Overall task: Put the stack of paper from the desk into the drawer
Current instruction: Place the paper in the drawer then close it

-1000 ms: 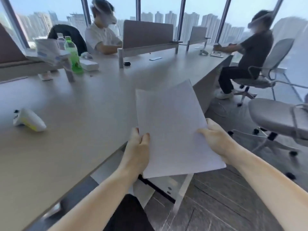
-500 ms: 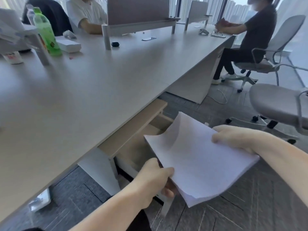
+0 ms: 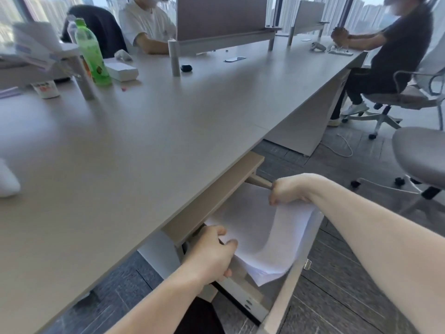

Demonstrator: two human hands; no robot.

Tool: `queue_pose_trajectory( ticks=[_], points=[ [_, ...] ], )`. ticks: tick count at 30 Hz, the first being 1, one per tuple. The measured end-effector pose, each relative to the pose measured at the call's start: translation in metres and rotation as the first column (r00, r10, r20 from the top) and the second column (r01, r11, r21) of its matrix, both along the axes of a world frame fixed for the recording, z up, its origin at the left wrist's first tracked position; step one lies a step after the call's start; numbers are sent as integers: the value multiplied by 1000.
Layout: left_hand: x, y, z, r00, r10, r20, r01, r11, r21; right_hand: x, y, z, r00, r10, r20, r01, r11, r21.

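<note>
The white stack of paper sags inside the open drawer under the desk's front edge. My left hand grips the stack's near left edge, thumb on top. My right hand pinches the far right edge, which is lifted above the drawer's side. The paper's near corner hangs over the drawer's inner front. The drawer's floor is hidden by the sheets.
On the desk stand a green bottle, a white box, a cup and partition screens. Two seated people work at the far side and right end. A grey office chair stands to my right on the dark floor.
Both hands have carried the paper from above the desk edge down and forward into the open drawer. My view has tilted down toward the drawer.
</note>
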State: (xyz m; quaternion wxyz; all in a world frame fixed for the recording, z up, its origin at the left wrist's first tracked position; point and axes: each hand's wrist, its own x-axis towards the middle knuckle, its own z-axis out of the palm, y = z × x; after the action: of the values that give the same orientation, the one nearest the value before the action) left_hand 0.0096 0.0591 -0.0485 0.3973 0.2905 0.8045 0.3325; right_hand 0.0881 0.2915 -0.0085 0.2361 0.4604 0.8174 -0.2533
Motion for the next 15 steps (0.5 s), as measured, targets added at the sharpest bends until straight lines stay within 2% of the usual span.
queue_pose_trajectory(
  ticks=[3, 6, 10, 15],
  points=[
    [-4, -1, -1, 998, -48, -30, 47, 998, -30, -17, 0, -19, 999, 48, -13, -47, 996, 78],
    [-8, 2, -6, 963, -135, -235, 113, 988, -102, -26, 4, -41, 994, 90, -64, -84, 992, 95],
    [-10, 6, -16, 838, -296, -459, 194, 947, -256, -35, 17, -68, 992, 95, -83, -89, 994, 69],
    [-11, 9, -19, 597, -405, -693, 253, 914, -316, -42, 16, -90, 994, 43, -98, -39, 998, 42]
  ],
)
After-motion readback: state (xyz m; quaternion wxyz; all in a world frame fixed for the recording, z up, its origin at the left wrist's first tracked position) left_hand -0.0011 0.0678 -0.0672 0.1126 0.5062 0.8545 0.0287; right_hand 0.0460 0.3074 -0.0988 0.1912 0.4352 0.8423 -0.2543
